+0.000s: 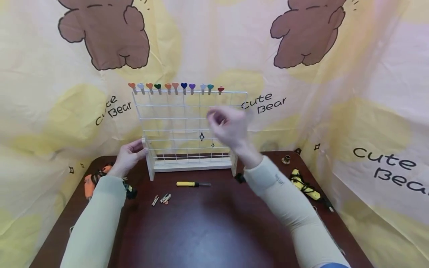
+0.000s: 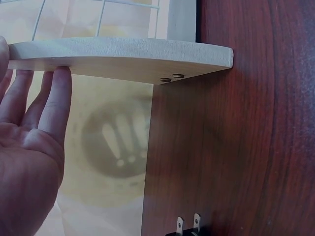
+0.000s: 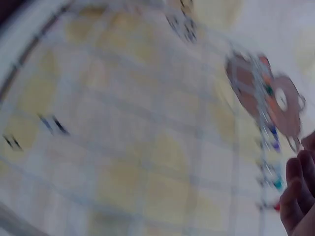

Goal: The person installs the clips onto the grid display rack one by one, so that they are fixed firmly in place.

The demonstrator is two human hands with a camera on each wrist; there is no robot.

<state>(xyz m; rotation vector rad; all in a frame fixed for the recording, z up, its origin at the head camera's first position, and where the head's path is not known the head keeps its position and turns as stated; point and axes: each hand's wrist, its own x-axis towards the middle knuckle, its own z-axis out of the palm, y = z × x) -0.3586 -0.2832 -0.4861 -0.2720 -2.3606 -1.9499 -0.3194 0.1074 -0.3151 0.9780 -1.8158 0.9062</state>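
A white wire-grid rack (image 1: 192,118) with wooden ends stands at the back of the table. Heart-topped clothespins (image 1: 184,86) in orange, pale blue, green, navy, purple, teal and red line its top wire. My left hand (image 1: 129,156) holds the rack's left wooden end (image 2: 123,49), fingertips on its outer face, thumb at its edge. Blurred, my right hand (image 1: 229,124) is raised before the grid's right half, below the red clothespin (image 1: 221,89), fingers curled. I cannot tell whether something is between them. In the right wrist view its fingers (image 3: 295,199) appear near the row of clothespins.
A few loose clothespins (image 1: 165,198) and a yellow-handled screwdriver (image 1: 187,184) lie in front of the rack. An orange tool (image 1: 89,186) is at the left, a yellow cord-wrapped tool (image 1: 305,186) at the right. A small brass fitting (image 1: 286,159) stands at the back right.
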